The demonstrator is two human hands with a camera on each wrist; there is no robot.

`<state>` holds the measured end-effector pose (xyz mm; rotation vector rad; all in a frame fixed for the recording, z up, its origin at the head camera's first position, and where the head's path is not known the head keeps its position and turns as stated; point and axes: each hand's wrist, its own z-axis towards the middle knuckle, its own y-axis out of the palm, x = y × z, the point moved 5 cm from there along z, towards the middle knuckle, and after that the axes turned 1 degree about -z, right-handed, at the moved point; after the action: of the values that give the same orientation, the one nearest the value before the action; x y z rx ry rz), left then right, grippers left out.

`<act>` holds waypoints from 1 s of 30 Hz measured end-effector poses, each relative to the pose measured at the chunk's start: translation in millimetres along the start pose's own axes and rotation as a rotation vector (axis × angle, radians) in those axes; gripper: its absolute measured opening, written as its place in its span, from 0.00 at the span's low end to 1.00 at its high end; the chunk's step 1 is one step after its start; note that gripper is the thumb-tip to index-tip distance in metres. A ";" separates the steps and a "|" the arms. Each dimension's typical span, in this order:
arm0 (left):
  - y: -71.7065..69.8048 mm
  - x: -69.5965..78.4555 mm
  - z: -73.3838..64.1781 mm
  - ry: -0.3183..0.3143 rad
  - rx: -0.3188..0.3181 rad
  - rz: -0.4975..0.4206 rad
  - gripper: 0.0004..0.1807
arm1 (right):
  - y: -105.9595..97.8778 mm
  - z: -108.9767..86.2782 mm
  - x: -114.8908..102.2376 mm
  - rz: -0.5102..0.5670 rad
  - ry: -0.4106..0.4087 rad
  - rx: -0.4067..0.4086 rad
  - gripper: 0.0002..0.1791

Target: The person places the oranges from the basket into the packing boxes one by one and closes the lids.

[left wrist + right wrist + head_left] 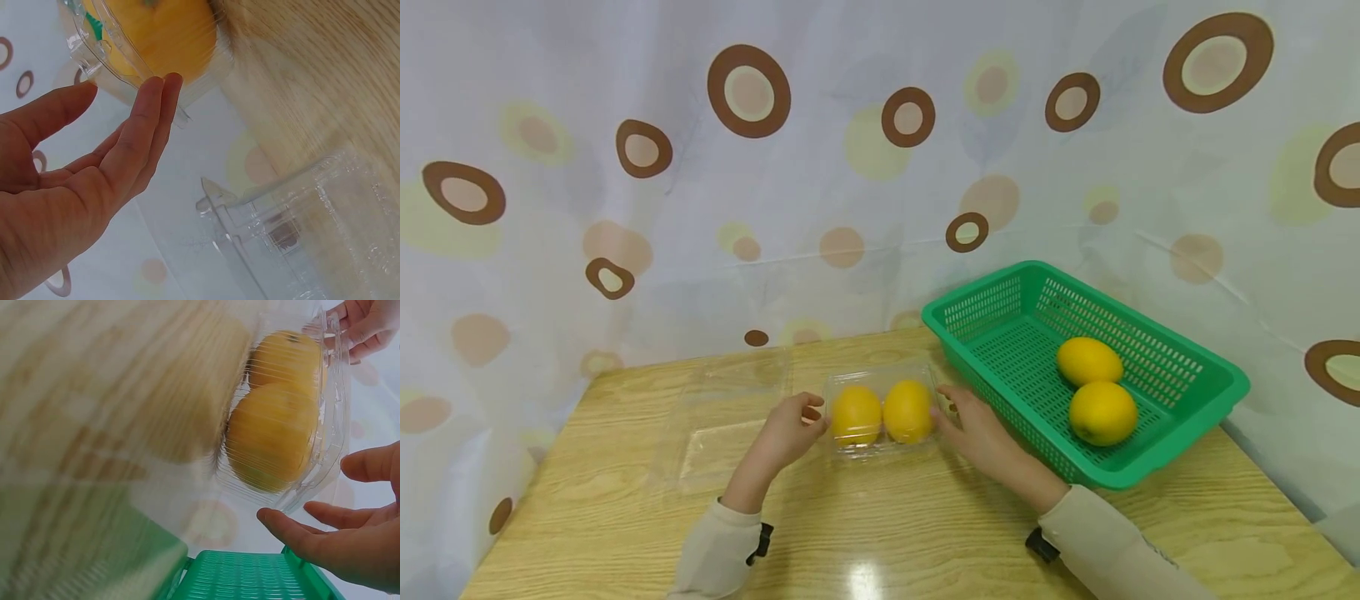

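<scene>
A clear plastic box [880, 373] with two yellow, mango-like fruits [908, 412] in it sits on the table between my hands. My left hand [788, 429] is at the box's left end. In the left wrist view its straight fingers [140, 119] reach the rim, with the thumb apart from them. At the right end is my right hand [981, 429]. The right wrist view has its thumb and fingers spread at the rim, their tips [269, 515] close to the plastic. Clear plastic covers the fruits.
Another clear plastic container [718, 442] lies opened out on the table at the left. A green basket [1015, 350] stands at the right, near my right forearm, with two more yellow fruits [1103, 413]. Behind the table hangs a patterned curtain [842, 167].
</scene>
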<state>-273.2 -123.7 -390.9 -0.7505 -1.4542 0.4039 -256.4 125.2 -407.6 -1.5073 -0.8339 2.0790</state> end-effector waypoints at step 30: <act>5.0 -3.2 -7.6 0.026 -0.022 -0.043 0.21 | 0.3 -9.9 5.3 0.149 0.046 -0.069 0.25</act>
<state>-265.2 -123.9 -396.3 -0.7383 -1.4501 0.3438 -248.7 130.6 -413.7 -1.6950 -0.8051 2.1312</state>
